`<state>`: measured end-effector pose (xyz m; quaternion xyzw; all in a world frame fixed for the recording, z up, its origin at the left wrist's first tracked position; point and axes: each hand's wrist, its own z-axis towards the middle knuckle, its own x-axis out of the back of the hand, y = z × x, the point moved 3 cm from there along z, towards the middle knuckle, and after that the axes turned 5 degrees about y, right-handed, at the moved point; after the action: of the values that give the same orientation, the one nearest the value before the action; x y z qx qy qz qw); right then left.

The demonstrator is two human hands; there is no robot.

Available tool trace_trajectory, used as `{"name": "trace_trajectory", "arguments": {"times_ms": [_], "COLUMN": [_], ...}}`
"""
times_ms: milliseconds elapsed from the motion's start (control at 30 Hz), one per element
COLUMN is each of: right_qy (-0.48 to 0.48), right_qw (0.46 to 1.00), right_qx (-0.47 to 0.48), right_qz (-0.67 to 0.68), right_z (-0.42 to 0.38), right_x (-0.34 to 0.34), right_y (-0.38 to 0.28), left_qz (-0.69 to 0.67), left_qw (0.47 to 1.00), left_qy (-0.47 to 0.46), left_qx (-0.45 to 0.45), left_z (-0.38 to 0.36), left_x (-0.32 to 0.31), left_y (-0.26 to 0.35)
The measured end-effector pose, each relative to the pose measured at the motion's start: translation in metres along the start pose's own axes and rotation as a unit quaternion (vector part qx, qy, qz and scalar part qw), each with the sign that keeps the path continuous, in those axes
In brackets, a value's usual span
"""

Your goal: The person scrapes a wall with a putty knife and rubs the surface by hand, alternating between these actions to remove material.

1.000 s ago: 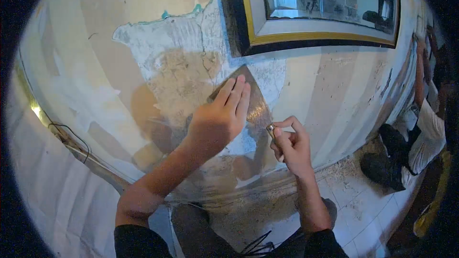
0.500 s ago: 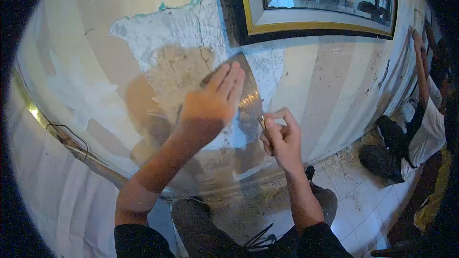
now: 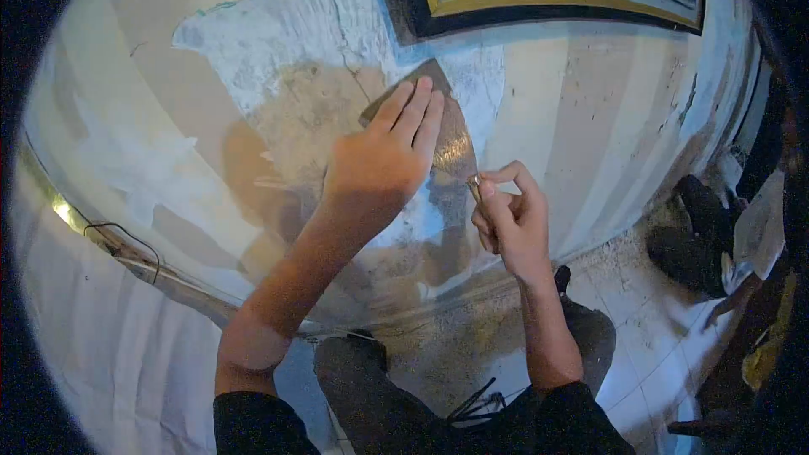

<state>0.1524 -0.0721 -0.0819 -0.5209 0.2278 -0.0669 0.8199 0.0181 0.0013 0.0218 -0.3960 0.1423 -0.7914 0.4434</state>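
Note:
A wide-bladed scraper (image 3: 458, 131) lies against the wall, its metal blade slanting up and left across a bare, scraped patch (image 3: 295, 93). My right hand (image 3: 516, 219) is closed round its handle, mostly hidden by the fingers, with the thumb near the blade's base. My left hand (image 3: 383, 160) rests on the blade, fingers stretched out towards its far edge and holding nothing. Torn, greenish paint edges border the patch at the top, and a thin crack runs down through it.
A glass-fronted frame (image 3: 548, 8) with black and gold borders hangs just above the blade. Debris lies on the tiled floor (image 3: 624, 320). Pale sheeting (image 3: 109, 345) and a dark cable (image 3: 139, 236) are at left. Another person (image 3: 716, 240) crouches at right by the wall.
My view has tilted down, so the wall and frame sit higher. The scraper and both hands have shifted slightly right along the wall. The other person's raised arm has come down.

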Motion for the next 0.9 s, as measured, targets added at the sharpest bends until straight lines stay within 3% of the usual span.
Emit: {"name": "trace_trajectory", "arguments": {"times_ms": [67,167,900], "right_qy": [-0.004,-0.006,-0.015], "right_qw": [1.0,1.0,0.996], "right_qx": [0.004,0.011,0.047], "right_qz": [0.008,0.012,0.074], "right_z": [0.01,0.013,0.015], "right_x": [-0.001,0.006,-0.015], "right_y": [-0.004,-0.001,-0.009], "left_qz": [0.006,0.02,0.065], "left_qw": [0.996,0.996,0.997], "left_qy": [0.076,0.08,0.022], "left_qx": [-0.048,-0.036,-0.042], "left_z": [0.0,0.009,0.014], "left_x": [-0.003,0.003,0.019], "left_y": [-0.001,-0.001,-0.011]}}
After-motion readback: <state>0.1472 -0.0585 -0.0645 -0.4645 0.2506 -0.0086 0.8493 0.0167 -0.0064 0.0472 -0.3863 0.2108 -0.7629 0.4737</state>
